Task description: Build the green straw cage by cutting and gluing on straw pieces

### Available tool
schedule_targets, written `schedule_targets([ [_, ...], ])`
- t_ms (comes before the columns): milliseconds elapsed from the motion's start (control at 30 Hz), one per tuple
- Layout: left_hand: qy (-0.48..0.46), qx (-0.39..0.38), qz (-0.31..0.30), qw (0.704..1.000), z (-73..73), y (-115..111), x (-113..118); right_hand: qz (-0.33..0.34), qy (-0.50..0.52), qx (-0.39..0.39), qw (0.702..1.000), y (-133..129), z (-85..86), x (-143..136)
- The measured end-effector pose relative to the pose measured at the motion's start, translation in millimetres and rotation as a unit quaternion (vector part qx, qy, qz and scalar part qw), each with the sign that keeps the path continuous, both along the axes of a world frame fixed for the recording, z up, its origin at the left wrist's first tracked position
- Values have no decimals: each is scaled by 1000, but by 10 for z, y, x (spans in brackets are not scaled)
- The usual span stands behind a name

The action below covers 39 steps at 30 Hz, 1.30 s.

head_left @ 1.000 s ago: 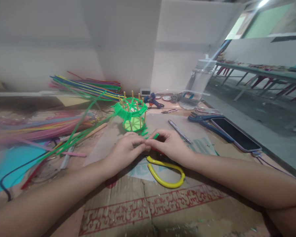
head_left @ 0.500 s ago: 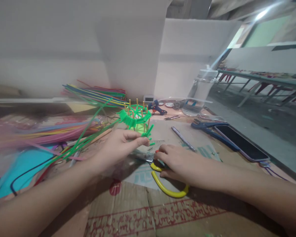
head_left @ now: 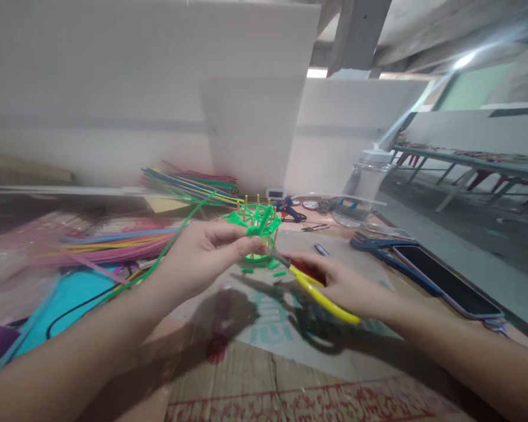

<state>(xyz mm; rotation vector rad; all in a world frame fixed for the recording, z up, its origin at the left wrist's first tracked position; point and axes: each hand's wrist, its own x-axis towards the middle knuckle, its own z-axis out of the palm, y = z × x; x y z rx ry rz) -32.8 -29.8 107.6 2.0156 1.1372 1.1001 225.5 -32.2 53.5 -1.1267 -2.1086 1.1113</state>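
Observation:
My left hand [head_left: 202,255] pinches a short bundle of green pipe cleaner [head_left: 265,220] between thumb and forefinger, its ends sticking upward. Wrapped around the yellow-handled scissors [head_left: 319,298] is my right hand [head_left: 341,284]. The scissor blades point left, close to my left fingertips; whether they touch the pipe cleaner I cannot tell. Just behind stands a small round frame [head_left: 234,219] of upright wooden sticks wound with green pipe cleaner, partly hidden by my left hand. Short green cut pieces [head_left: 280,274] lie on the sheet below the hands.
Bundles of coloured pipe cleaners [head_left: 193,185] lie at the back and left. A glue gun [head_left: 290,209], a pen [head_left: 321,250] and a clear bottle [head_left: 361,187] stand or lie beyond. To the right are a dark blue tool [head_left: 391,258] and a phone [head_left: 446,278].
My right hand has lifted the scissors off the table and brought them to my left fingertips. The green bundle in my left hand now points more upright. The view has tilted up slightly.

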Motion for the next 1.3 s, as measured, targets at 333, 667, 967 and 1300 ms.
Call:
schedule_targets([
  [333, -20, -18, -7, 1000, 20, 51, -41, -22, 52, 20, 998, 1, -61, 102],
  [667, 51, 3, -46, 998, -32, 51, 49, 25, 31, -40, 998, -97, 84, 8],
  [967, 49, -31, -60, 997, -74, 38, 68, 49, 46, -55, 996, -138, 82, 14],
  [1300, 55, -21, -80, 995, -60, 61, 81, 66, 91, -68, 991, -140, 9, -2],
])
